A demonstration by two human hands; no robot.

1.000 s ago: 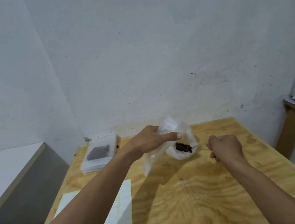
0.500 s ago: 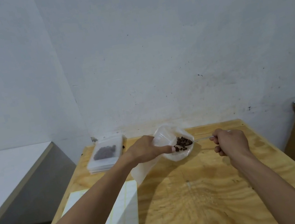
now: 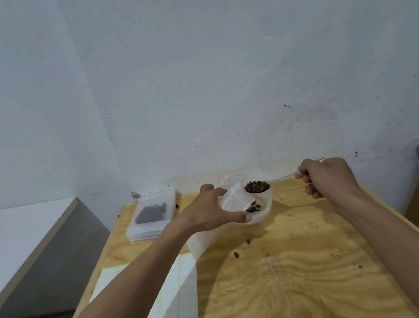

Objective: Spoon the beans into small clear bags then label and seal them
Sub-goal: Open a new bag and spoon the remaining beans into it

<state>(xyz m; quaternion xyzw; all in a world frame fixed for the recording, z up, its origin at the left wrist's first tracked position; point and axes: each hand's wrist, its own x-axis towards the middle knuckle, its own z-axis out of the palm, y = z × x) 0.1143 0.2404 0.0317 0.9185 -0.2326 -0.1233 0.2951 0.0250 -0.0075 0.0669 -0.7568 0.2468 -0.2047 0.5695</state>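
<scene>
- Plain white wall (image 3: 243,68) fills most of my view, and below it a plywood table (image 3: 294,284) carries everything I am working with.
- My left hand (image 3: 209,212) is closed on a small clear bag (image 3: 233,199), thumb at the near side and fingers over the far side, with the bag's mouth turned toward my right hand.
- My right hand (image 3: 326,177) is fisted around the handle of a spoon (image 3: 281,178), which runs from that fist across toward the left hand.
- I see the spoon's bowl heaped with dark beans (image 3: 256,186), held level right at the mouth of the small clear bag, just above and beyond my left thumb.
- Under both sits a larger crumpled plastic bag (image 3: 263,209) on the table, with a few more beans showing inside it just past my left thumb.
- Two loose beans (image 3: 236,254) lie on the wood, nearer to me than the left hand and between my two forearms.
- Outward of my left hand, at the far left corner of the table, a stack of flat bags (image 3: 152,219) rests with a filled bag (image 3: 152,213) of beans on top.
- Beneath my left forearm lies a sheet of labels (image 3: 170,306), flat on the table and partly hidden by the arm.
</scene>
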